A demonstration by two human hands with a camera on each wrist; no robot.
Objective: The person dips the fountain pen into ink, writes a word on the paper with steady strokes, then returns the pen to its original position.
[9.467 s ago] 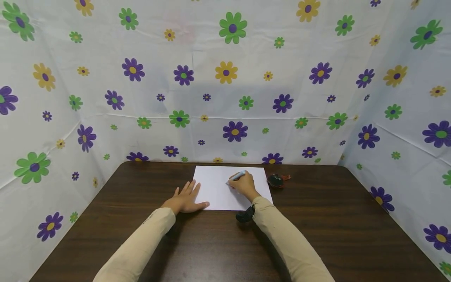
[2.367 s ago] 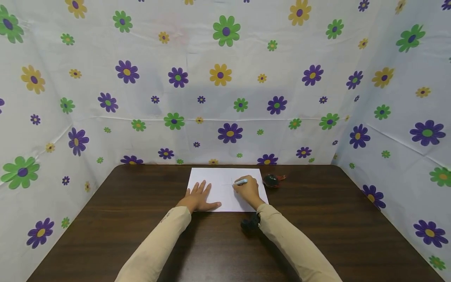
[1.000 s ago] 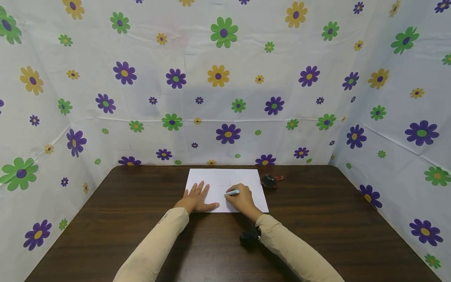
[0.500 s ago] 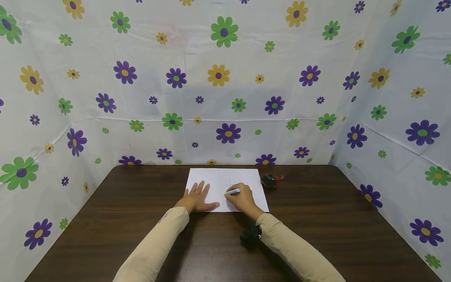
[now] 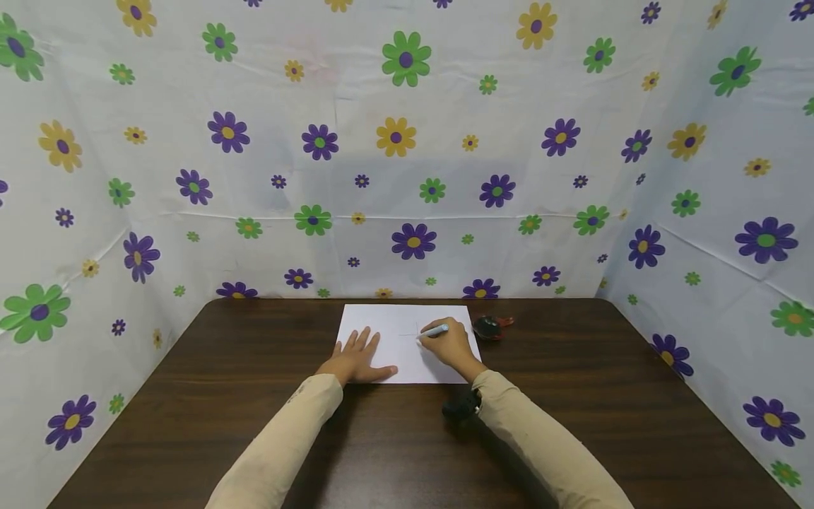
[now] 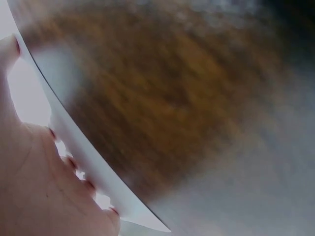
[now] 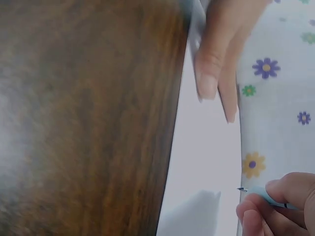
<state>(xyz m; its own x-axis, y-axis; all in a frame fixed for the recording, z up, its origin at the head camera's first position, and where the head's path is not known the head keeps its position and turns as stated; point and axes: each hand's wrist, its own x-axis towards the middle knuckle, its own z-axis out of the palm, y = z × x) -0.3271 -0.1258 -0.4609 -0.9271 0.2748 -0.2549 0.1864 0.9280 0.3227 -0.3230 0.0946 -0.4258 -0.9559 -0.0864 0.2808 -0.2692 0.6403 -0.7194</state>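
Note:
A white sheet of paper [image 5: 375,318] lies on the dark wooden table, with a thin drawn cross of lines [image 5: 408,334] near its middle. My left hand [image 5: 357,359] rests flat on the paper's lower left, fingers spread; in the left wrist view the hand [image 6: 44,182] lies along the sheet's edge. My right hand [image 5: 451,346] pinches a light blue pen [image 5: 435,330], its tip just below the cross. The right wrist view shows the pen [image 7: 263,193] between thumb and fingers, its dark tip bared. I cannot tell whether the tip touches the paper.
Just right of the sheet sits a dark, shiny rounded object [image 5: 488,326] with a reddish part; its kind is unclear. A black device [image 5: 461,405] is on the right wrist. Flower-printed cloth [image 5: 356,162] walls the brown table [image 5: 267,332] at back and sides.
Over the longer span, the cross appeared on the paper and my left hand shifted further onto it. In the last half second my right hand moved the pen up and right, nearer the cross.

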